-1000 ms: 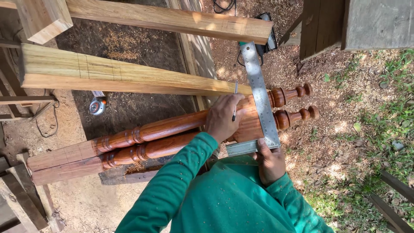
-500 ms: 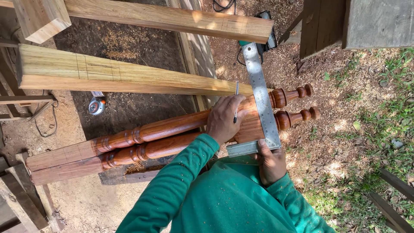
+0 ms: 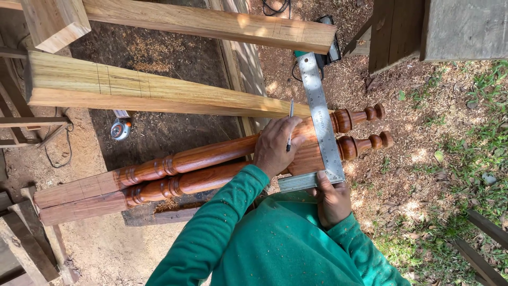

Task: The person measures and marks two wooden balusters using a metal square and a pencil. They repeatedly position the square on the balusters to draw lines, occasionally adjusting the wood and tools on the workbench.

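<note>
Outdoors, both hands pin steel square [image 3: 320, 119] across turned legs [image 3: 201, 164].

Two reddish-brown turned wooden posts [image 3: 174, 172] lie side by side, touching, square ends lower left, knobbed finials upper right. A steel framing square [image 3: 320, 124] sits flat across them near the finial end, short leg at the near edge. A thin pencil [image 3: 290, 127] points down onto the upper post.

shirt: green long-sleeved top, speckled with pale sawdust
sleeves: full length, ribbed cuffs at both wrists
hands: left hand [image 3: 278, 147] and right hand [image 3: 332, 200], both bare, no gloves
</note>
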